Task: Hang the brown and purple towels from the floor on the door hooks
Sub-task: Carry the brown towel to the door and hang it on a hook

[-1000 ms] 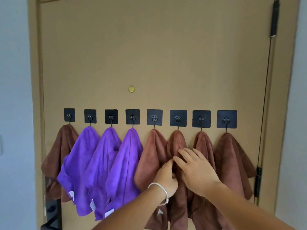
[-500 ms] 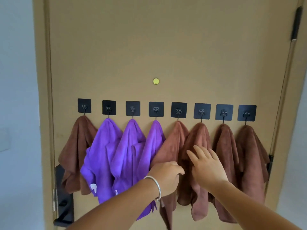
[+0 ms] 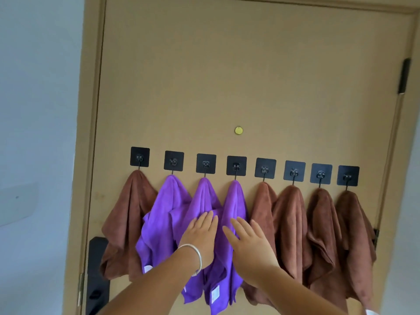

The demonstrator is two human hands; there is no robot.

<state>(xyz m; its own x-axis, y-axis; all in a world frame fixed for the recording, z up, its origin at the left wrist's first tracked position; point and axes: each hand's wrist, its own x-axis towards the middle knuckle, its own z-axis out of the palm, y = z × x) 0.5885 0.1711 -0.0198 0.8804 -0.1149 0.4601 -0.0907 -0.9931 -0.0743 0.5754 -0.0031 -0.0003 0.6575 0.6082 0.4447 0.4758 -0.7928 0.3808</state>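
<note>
A row of black square door hooks (image 3: 236, 165) runs across the tan door (image 3: 227, 76). Every hook carries a towel. A brown towel (image 3: 129, 223) hangs at the far left, then three purple towels (image 3: 166, 214), then several brown towels (image 3: 291, 228) out to the right. My left hand (image 3: 201, 235), with a silver bangle on its wrist, lies flat with straight fingers on the middle purple towel. My right hand (image 3: 247, 242) lies flat with spread fingers on the rightmost purple towel (image 3: 236, 198). Neither hand grips any cloth.
A black door handle plate (image 3: 97, 276) sits low at the door's left edge. A brass peephole (image 3: 238, 130) is above the hooks. Black hinges (image 3: 404, 76) line the right edge. Pale walls flank the frame.
Both hands have moved left from the brown towels onto the purple towels. My left hand has uncurled and now lies flat. The camera has tilted up and turned.
</note>
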